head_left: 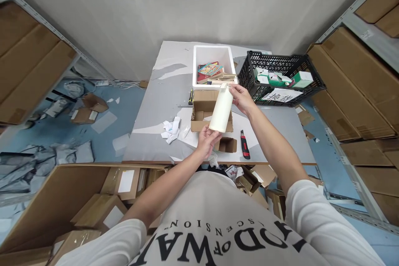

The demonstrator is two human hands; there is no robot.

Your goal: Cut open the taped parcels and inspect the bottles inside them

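Observation:
A cream-coloured bottle (222, 110), tall and smooth like a thermos, is held tilted above the table between both hands. My left hand (208, 140) grips its lower end. At the upper end, my right hand (241, 97) has its fingers closed around the top. Directly beneath the bottle stands an open cardboard box (199, 126), partly hidden by it. A smaller open carton (228, 145) lies close to my left hand. To the right of that, a red and black box cutter (245, 145) rests on the table.
Behind the box is a white foam box (195, 66) with books in it. A black plastic crate (249, 75) holds green and white boxes at the back right. Crumpled paper (171, 129) lies left. A large carton (77, 170) of parcels stands below the table's front edge.

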